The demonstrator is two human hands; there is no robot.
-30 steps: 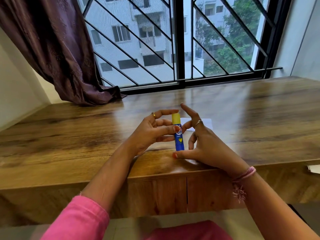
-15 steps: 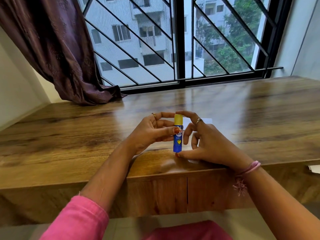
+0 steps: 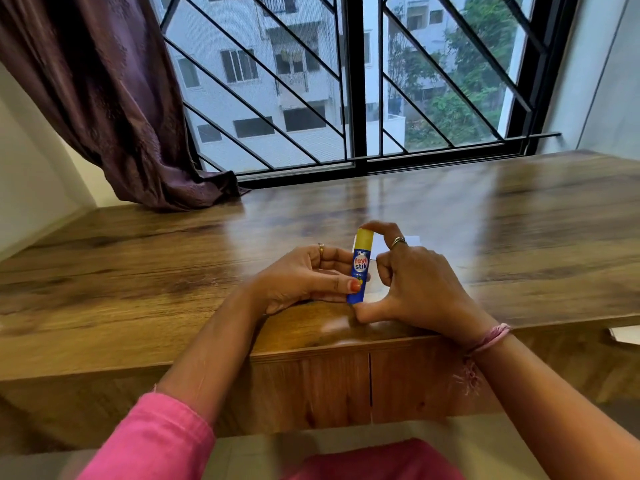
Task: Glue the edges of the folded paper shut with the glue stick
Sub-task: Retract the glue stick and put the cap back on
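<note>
A blue glue stick [image 3: 358, 271] with a yellow cap stands upright above the table, held around its body by my left hand [image 3: 304, 278]. My right hand [image 3: 412, 282] is beside it on the right, its index fingertip touching the top of the yellow cap and its thumb down near the stick's base. The folded white paper [image 3: 394, 245] lies flat on the table behind my hands, and most of it is hidden by them.
The wooden table [image 3: 138, 271] runs up to a barred window [image 3: 346, 98]. A purple curtain [image 3: 114, 109] hangs at the far left, its hem on the table. A white sheet corner [image 3: 627, 336] pokes out at the right edge below the tabletop.
My right hand has closed in on the glue stick: its fingers, spread apart a second ago, now curl with the index tip on the cap. The stick stays upright in my left hand.
</note>
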